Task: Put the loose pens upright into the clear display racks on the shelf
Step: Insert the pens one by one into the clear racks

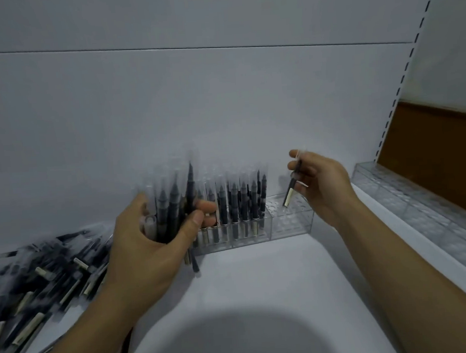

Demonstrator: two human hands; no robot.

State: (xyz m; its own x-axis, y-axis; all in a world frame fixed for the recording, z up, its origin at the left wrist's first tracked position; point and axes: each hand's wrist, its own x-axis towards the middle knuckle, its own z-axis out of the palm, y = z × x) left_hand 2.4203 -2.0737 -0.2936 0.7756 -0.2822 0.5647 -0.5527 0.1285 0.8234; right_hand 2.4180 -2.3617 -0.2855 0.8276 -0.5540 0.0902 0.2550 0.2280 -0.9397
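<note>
My left hand [148, 245] grips a bundle of dark pens [173, 202] with clear caps, held upright in front of the left end of the clear display rack [290, 224]. Several pens [239, 203] stand upright in the rack's left and middle sections. Its right section holds none. My right hand [320, 181] pinches a single dark pen [292, 188] with a pale end, tilted, its lower tip just above the holes of the right section. A heap of loose pens [35, 284] lies on the white shelf [255, 279] at the left.
A second long clear rack [421, 207] without pens runs along the shelf's right side, in front of a brown panel [431, 157]. A white back wall stands behind the racks. A slotted upright [408, 64] rises at the right.
</note>
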